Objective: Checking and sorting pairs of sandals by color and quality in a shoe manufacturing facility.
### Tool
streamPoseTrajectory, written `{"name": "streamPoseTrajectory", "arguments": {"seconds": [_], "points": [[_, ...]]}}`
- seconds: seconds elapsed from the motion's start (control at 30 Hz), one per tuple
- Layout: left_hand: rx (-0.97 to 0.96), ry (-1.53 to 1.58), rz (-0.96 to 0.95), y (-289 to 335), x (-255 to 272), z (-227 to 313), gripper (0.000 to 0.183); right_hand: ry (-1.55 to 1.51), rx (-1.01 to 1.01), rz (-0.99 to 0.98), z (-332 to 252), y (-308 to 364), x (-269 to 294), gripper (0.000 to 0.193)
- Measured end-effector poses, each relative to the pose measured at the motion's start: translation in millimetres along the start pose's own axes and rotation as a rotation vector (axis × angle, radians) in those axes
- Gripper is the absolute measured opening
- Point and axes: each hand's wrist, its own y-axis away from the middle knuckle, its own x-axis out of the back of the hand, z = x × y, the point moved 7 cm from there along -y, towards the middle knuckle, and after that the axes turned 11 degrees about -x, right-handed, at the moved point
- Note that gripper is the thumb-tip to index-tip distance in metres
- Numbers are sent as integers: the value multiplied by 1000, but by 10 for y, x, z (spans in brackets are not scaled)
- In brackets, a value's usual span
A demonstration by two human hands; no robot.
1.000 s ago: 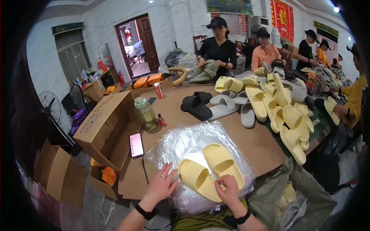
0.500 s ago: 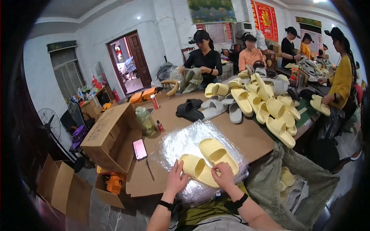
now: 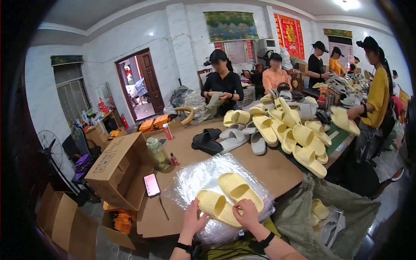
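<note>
Two pale yellow slippers lie side by side on a stack of clear plastic bags (image 3: 173, 184) at the table's near edge. The left slipper (image 3: 212, 203) has a ribbed strap, and its toe end is gripped between the fingers and thumb of my left hand (image 3: 193, 219). With curled fingers, my right hand (image 3: 248, 214) pinches the heel end of the same slipper. Just beyond my right hand rests the right slipper (image 3: 236, 187), its heel close to my knuckles.
A pile of yellow slippers (image 3: 303, 135) covers the back right, beside grey slippers (image 3: 258, 143) and black ones (image 3: 207, 143). Leftward are a phone (image 3: 151, 185), a glass jar (image 3: 158, 156) and a cardboard box (image 3: 113, 162). A sack (image 3: 294, 212) hangs open at right. Several people work nearby.
My view has tilted up slightly. Both hands keep their hold on the left slipper. The person at right has lifted a yellow slipper; the person in black has gathered up the grey-green cloth.
</note>
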Motion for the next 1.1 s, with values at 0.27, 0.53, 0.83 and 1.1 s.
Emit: {"name": "streamPoseTrajectory", "arguments": {"seconds": [0.27,0.53,0.83,1.1], "points": [[-67,-108,34,-7,-2,-13,82,13,9,0,36,-6,-32,9],[-43,-119,14,9,-15,-16,82,34,-3,7,22,16,-15,9],[-11,-37,29,-13,2,-11,83,38,19,2,55,8,-34,10],[-39,-54,42,6,-1,-36,82,36,7,-6,11,9,-21,9]]}}
